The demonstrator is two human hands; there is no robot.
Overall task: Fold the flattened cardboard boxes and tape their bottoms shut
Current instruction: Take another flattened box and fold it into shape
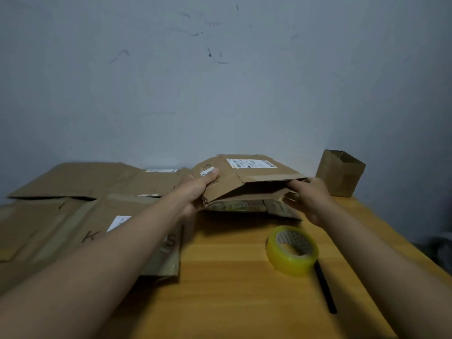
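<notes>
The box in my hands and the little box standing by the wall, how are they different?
The box in your hands is still nearly flat and only starting to open; the small box is already formed and stands upright with its top open. The held box is wider and carries white shipping labels, while no label shows on the small one. Your left hand and right hand grip the first; the second stands untouched on the table. Both are plain brown cardboard.

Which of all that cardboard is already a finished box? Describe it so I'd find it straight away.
Start at the wooden table and follow its right side back to the wall. In that far corner, just past the right hand, stands a small box. It is the only cardboard standing upright with its top open; everything else lies flat or is half unfolded in the hands.
</notes>
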